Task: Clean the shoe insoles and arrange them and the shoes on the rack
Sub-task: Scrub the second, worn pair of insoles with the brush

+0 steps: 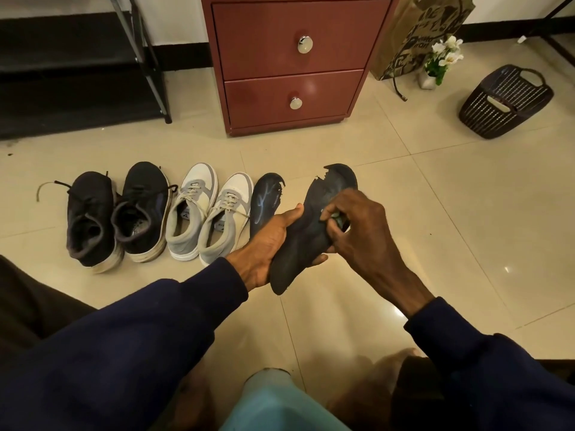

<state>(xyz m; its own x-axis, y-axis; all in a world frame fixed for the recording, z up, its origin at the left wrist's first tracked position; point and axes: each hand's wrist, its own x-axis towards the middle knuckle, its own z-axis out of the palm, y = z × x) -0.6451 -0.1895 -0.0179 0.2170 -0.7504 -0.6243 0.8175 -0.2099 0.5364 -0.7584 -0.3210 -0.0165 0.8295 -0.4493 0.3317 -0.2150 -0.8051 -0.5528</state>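
Note:
My left hand (269,244) grips a dark, torn-toed insole (314,231) from below, holding it above the tiled floor. My right hand (357,225) presses a small greenish cloth or sponge (337,217), mostly hidden by the fingers, against the insole's upper face. A second dark insole (264,200) with pale marks lies on the floor just left of it. A pair of black sneakers (115,213) and a pair of white-and-grey sneakers (208,213) stand in a row further left. The black shoe rack (149,57) stands at the back left.
A red-brown drawer cabinet (295,63) stands behind the shoes. A paper bag (420,35), a small pot of white flowers (441,60) and a dark plastic basket (504,101) sit at the back right. A light-blue object (270,402) lies blurred near my knees.

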